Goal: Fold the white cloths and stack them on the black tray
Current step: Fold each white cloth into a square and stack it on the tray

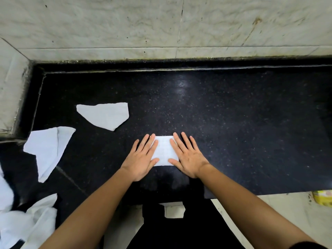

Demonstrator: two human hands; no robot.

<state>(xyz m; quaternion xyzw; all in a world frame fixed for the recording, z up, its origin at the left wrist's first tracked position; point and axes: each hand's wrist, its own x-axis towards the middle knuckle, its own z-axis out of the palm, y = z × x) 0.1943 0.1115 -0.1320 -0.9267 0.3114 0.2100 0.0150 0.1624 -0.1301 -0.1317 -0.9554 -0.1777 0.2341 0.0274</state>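
The folded white cloth [164,151] lies as a small flat rectangle on the black speckled surface [233,123], close to the surface's near edge. Both hands rest on it. The left hand [142,159] covers its left side and the right hand [188,159] its right side, with a strip of cloth showing between them. Each hand's grip is wide: the fingers are straight and spread, palms down, pressing the cloth flat and holding nothing. The thumbs point inward over the cloth's near edge, and the outer fingers reach past the cloth onto the surface.

To the left of the folded white cloth and farther back lies a loose cloth [106,115], spread flat in an uneven shape, apart from the hands. Farther left of the folded white cloth a second loose cloth [48,150] lies partly doubled over itself. Nearer than the folded white cloth and far to its left sits a crumpled heap of cloths [36,218]; what is dark beneath it may be a tray or just the surface, I cannot tell.

Behind the folded white cloth, past the back of the surface, rises a pale marble wall [161,24]. Far to its right, below the surface edge, a yellow object [323,197] shows at the frame's border. Directly nearer than the cloth, pale floor tile [175,211] shows between the person's dark clothing [179,234].
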